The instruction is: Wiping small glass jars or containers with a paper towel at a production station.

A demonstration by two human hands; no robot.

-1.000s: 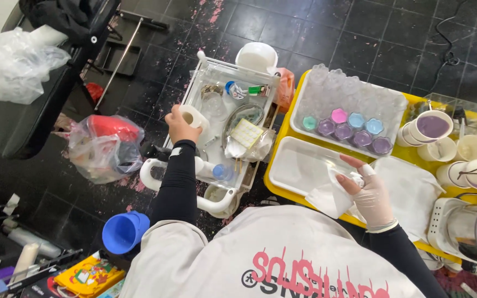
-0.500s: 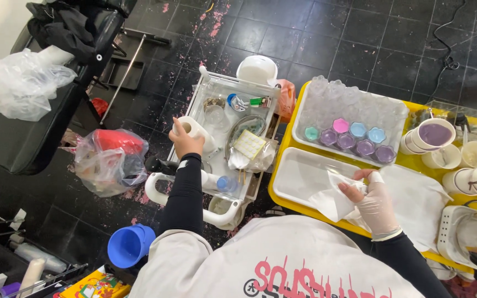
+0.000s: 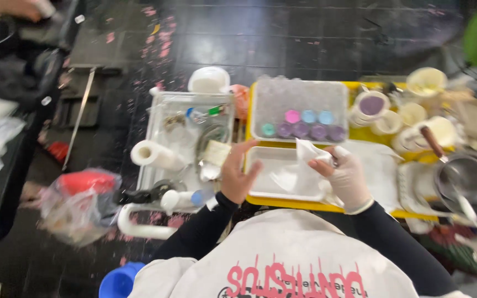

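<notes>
My left hand (image 3: 238, 175) is bare and open, fingers spread, hovering at the left edge of a shallow white tray (image 3: 274, 185). It holds nothing. My right hand (image 3: 346, 177) wears a white glove and pinches a crumpled white tissue (image 3: 306, 150) above the same tray. A white paper roll (image 3: 153, 155) lies on the white cart (image 3: 158, 105) to the left, apart from both hands. The frame is blurred by motion.
Behind the white tray stands a clear tray (image 3: 305, 91) with several small coloured cups. Cream cups, one with purple contents (image 3: 372, 105), and a metal pot (image 3: 465, 179) crowd the right side. A red object in a plastic bag (image 3: 81, 193) and a blue bowl (image 3: 118, 281) sit on the dark floor.
My left hand has let go of the paper roll and swung right to the white tray. The roll now lies on the cart. My right hand keeps the tissue.
</notes>
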